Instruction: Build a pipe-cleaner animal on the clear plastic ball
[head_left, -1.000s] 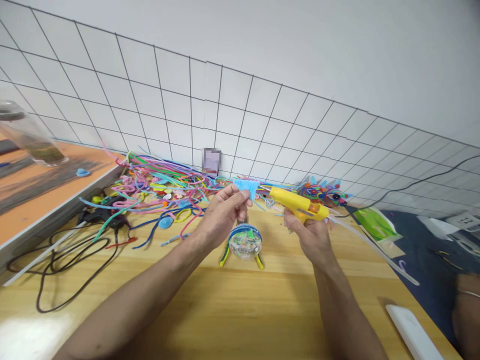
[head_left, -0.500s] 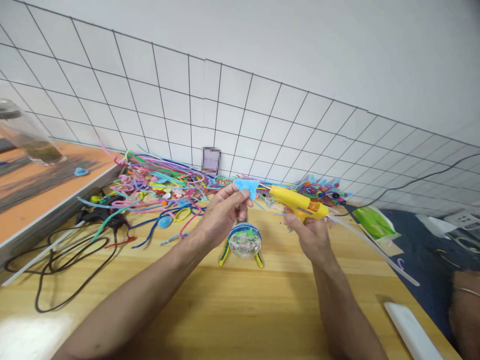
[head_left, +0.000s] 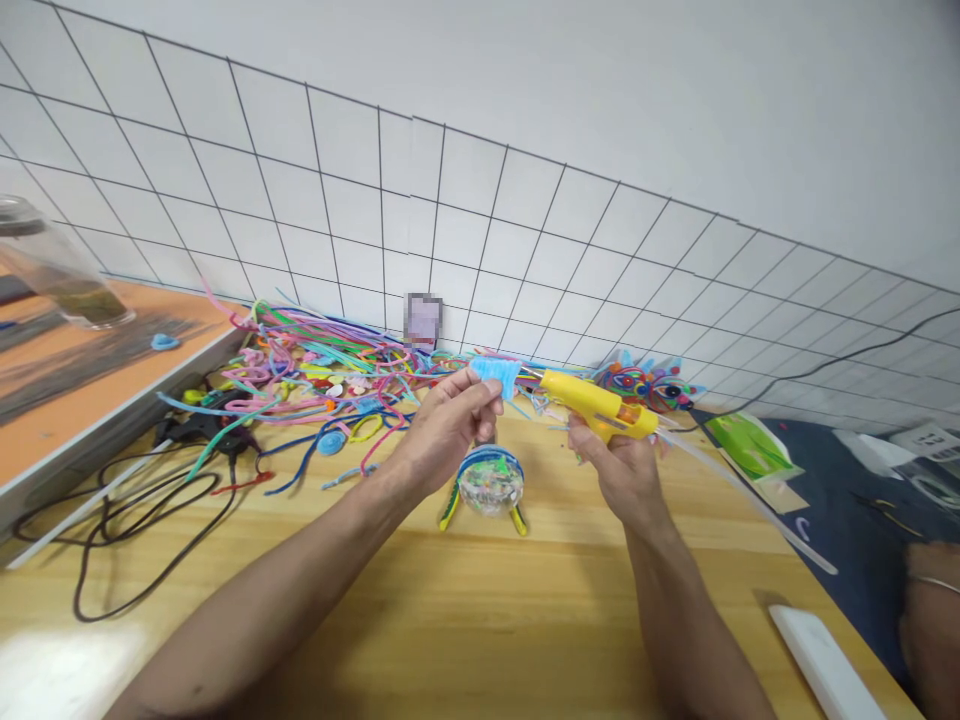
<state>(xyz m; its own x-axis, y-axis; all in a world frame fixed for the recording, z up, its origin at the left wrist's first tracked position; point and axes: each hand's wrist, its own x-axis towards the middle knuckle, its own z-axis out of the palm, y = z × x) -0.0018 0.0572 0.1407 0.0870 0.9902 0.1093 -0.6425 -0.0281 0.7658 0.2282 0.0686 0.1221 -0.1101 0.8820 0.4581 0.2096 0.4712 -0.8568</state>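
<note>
My left hand (head_left: 454,425) pinches a small light-blue fuzzy piece (head_left: 495,378) that looks made of pipe cleaner, held up above the table. In my right hand (head_left: 619,470) is a yellow hot glue gun (head_left: 600,403), fingers wrapped round its handle. Its metal nozzle points left, at or very near the right edge of the blue piece; whether they touch I cannot tell. A clear glue stick sticks out from the back of the gun. Below and between my hands a clear round container (head_left: 490,488) rests on the table, near yellow-and-green-handled pliers (head_left: 448,508).
Colourful pipe cleaners (head_left: 322,350) lie heaped along the wall grid. A black power strip (head_left: 202,432) with looped cable sits at left. A pipe-cleaner craft (head_left: 649,385) stands behind the gun. A white bar-shaped object (head_left: 829,660) lies at front right, near another person's arm (head_left: 934,620).
Both hands stay almost in place, with the blue piece and glue gun still close together. The view has shifted very slightly.
</note>
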